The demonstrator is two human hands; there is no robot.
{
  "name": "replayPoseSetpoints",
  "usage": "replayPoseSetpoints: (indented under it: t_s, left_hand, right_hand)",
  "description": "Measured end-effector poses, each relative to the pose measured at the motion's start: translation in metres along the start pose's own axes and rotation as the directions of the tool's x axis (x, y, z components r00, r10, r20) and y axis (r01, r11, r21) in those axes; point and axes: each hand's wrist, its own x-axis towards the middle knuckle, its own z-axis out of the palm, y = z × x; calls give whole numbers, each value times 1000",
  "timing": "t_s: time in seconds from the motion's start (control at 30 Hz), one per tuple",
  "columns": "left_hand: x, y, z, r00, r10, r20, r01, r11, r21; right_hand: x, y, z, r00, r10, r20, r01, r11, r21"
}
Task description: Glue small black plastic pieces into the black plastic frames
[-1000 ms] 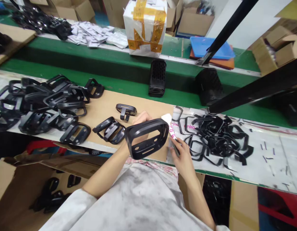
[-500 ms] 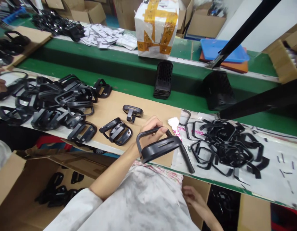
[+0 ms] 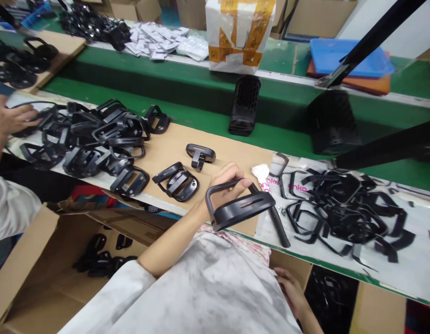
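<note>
My left hand (image 3: 230, 181) grips the top bar of a black plastic frame (image 3: 240, 208), which is rectangular with a slotted lower bar and is held tilted just above the table's front edge. A loose black strip (image 3: 279, 227) lies by that frame, on a clear plastic sheet (image 3: 402, 222) heaped with black frame pieces (image 3: 343, 199). Below the table edge, my right hand (image 3: 291, 292) rests beside my apron, holding nothing visible. Two assembled black frames (image 3: 176, 183) lie on the tan cardboard sheet (image 3: 166, 148) to my left.
A co-worker's hand (image 3: 13, 118) reaches into a black frame pile (image 3: 93, 139) at the left. Below sits an open carton (image 3: 34, 260) holding black parts. Beyond stand a green conveyor belt (image 3: 187, 83), a perforated black casing (image 3: 244, 105) and a taped white parcel (image 3: 239, 32). Black bars (image 3: 385, 148) cross at right.
My right hand has left the white-and-pink packet and dropped below the table edge. The frame in my left hand has turned flatter. A co-worker's hand has entered at left, and the view has shifted.
</note>
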Motion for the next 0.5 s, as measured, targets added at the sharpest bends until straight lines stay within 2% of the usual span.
replayPoseSetpoints:
  t_s: [0.07,0.17,0.27,0.3,0.33,0.4,0.43,0.47,0.5]
  left_hand:
    - [-1,-5,1,997,76,-22,-75,997,26]
    - [-2,-9,2,985,164,-49,-161,986,53]
    - [-3,-8,3,980,195,-48,-192,980,60]
    - [-3,-7,3,979,200,-45,-198,979,50]
    - [-2,-4,4,978,205,-43,-204,978,31]
    - [-1,1,7,976,215,-44,-216,976,-16]
    - [0,4,8,975,218,-40,-219,975,-39]
    - [1,6,10,976,214,-29,-215,975,-58]
    - [2,9,11,981,196,1,-196,978,-72]
  right_hand:
    - [12,-5,-5,999,29,-16,-29,999,-34]
    - [15,-24,-13,998,47,43,-41,990,-133]
    - [-8,-68,-20,967,-2,254,60,974,-220]
    - [-21,-89,-21,902,-73,426,205,940,-272]
    - [-36,-111,-23,833,-135,537,330,900,-285]
    - [-66,-158,-22,686,-256,681,489,855,-171]
    - [-78,-180,-20,636,-341,693,533,843,-75]
    - [-87,-200,-17,605,-463,648,576,816,46]
    - [-94,-218,-12,596,-627,502,637,749,179]
